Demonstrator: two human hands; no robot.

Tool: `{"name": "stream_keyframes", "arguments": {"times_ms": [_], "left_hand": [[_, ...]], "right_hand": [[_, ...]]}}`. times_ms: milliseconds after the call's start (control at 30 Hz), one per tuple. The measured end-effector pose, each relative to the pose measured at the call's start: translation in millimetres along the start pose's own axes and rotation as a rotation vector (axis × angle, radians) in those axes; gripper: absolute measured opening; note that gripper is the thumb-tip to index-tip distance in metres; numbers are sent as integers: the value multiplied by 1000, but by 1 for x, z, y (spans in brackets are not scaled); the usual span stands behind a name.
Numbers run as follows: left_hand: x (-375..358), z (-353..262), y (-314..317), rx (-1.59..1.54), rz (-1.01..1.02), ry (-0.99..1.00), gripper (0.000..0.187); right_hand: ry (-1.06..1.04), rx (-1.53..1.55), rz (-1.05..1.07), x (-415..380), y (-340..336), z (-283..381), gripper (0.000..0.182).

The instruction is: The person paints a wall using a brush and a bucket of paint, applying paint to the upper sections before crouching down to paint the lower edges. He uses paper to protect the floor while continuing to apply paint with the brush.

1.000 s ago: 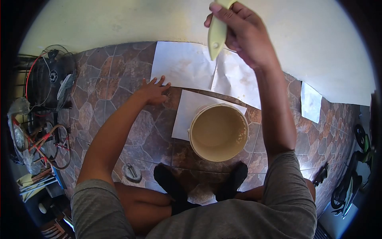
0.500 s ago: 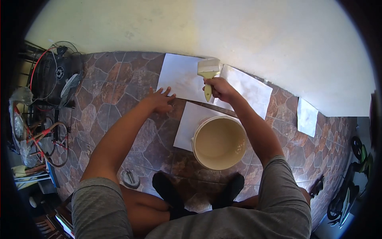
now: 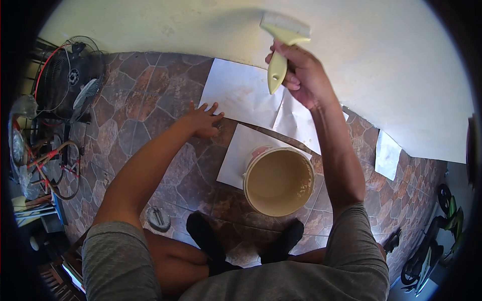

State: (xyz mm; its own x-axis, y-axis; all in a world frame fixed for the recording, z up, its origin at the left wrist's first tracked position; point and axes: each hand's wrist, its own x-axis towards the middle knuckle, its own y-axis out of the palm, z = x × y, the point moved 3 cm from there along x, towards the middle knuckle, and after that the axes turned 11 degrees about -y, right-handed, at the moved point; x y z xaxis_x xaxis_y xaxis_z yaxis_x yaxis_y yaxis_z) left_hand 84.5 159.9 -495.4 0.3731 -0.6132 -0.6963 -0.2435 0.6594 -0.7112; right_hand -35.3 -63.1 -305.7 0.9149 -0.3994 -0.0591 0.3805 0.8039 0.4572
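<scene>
My right hand (image 3: 304, 72) grips a wide paintbrush (image 3: 283, 37) by its pale yellow-green handle, bristle end pointing up before the wall (image 3: 201, 25). Part of the wall is yellowish and part whiter. With fingers spread, my left hand (image 3: 203, 120) is at the lower left edge of a white paper sheet (image 3: 241, 93). A second sheet (image 3: 298, 123) adjoins it on the right, partly hidden by my right arm. Between my feet and the sheets stands a bucket (image 3: 273, 185) with beige paint inside, over the corner of another paper sheet (image 3: 233, 160).
A black fan (image 3: 73, 78) and a frame with red and brown tubing (image 3: 47, 168) stand at the left. A small oval object (image 3: 159, 219) lies by my left foot. Farther right are another paper (image 3: 387, 155) by the wall and a green and black motorbike (image 3: 442, 231).
My right hand has lifted the paintbrush up from over the papers to in front of the wall. My left hand stays by the sheet's edge.
</scene>
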Motion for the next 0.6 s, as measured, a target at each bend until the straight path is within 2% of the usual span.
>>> {"name": "stream_keyframes", "arguments": {"times_ms": [100,167,300,433,500,600], "left_hand": [[0,-1,-4,-11,3,1,70],[-1,-3,-7,6,31,-16,69],[-4,-2,-12,-9,36,-22,68],[-4,-4,-12,10,37,-25,68],[-6,-4,-12,14,42,-31,68],[-6,-4,-10,23,23,-34,70]], "right_hand": [[-207,-129,59,-8,27,42,29],[-313,-231,28,-9,37,60,25],[-400,-257,41,-3,28,67,23],[-176,-352,-78,18,-22,4,28],[-57,-352,-65,16,-38,-21,21],[51,-316,-40,13,-52,-52,25]]}}
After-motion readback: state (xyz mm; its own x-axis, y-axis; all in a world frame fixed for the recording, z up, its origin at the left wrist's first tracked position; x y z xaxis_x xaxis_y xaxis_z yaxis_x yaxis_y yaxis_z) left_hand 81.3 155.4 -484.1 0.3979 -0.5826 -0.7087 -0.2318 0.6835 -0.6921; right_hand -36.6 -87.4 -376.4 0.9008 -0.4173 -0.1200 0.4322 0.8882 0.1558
